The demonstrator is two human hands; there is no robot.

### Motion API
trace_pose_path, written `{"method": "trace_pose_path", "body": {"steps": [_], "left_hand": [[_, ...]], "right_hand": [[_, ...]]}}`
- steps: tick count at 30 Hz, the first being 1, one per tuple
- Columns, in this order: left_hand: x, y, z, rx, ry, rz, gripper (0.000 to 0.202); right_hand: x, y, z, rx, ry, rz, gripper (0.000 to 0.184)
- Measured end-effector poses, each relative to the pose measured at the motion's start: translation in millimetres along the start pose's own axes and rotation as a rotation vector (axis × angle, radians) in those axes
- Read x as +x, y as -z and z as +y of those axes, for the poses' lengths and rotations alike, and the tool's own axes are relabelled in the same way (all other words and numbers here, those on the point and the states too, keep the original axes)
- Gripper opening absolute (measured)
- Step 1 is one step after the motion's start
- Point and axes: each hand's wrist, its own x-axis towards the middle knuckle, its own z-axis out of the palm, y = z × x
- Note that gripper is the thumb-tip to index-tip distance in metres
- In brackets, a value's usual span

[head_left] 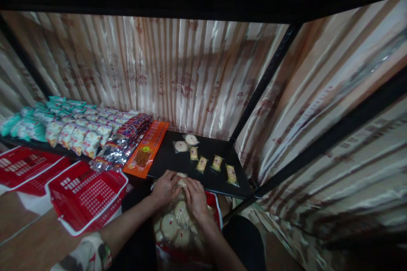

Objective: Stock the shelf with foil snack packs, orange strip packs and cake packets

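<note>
A large clear plastic bag (pixel 171 225) full of round pale cakes with red dots rests in a red basket (pixel 217 211) in front of me. My left hand (pixel 165 188) is closed on the bag's top edge from the left. Just opposite, my right hand (pixel 195 198) has its fingers bent over the same edge. Between the fingertips a pale cake shows at the bag's top; I cannot make out whether either hand pinches it. Beyond them, on the black shelf (pixel 178 165), lie two round wrapped cakes (pixel 181 146) and several small yellow wrapped snacks (pixel 201 164).
An orange snack packet (pixel 146 148) lies left of the small snacks, beside purple-and-silver packets (pixel 125 137). Rows of white packets (pixel 90 142) and teal packets (pixel 30 129) extend leftward. Red baskets (pixel 90 192) stand on the floor. Black shelf posts (pixel 263 82) and a striped curtain (pixel 190 63) enclose the shelf.
</note>
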Motion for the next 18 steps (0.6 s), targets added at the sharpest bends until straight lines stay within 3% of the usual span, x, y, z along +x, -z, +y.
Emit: {"method": "trace_pose_path", "body": {"steps": [4, 9, 18], "left_hand": [[12, 21.7, 3, -0.065, 0.059, 0.034, 0.027], [29, 36.9, 0, -0.209, 0.142, -0.01, 0.027], [38, 13.4, -21, -0.719, 0.354, -0.013, 0.028]], "right_hand": [[8, 11, -4, 0.177, -0.051, 0.08, 0.03], [18, 19, -4, 0.475, -0.251, 0.155, 0.034], [19, 12, -8, 1.003, -0.446, 0.05, 0.043]]}}
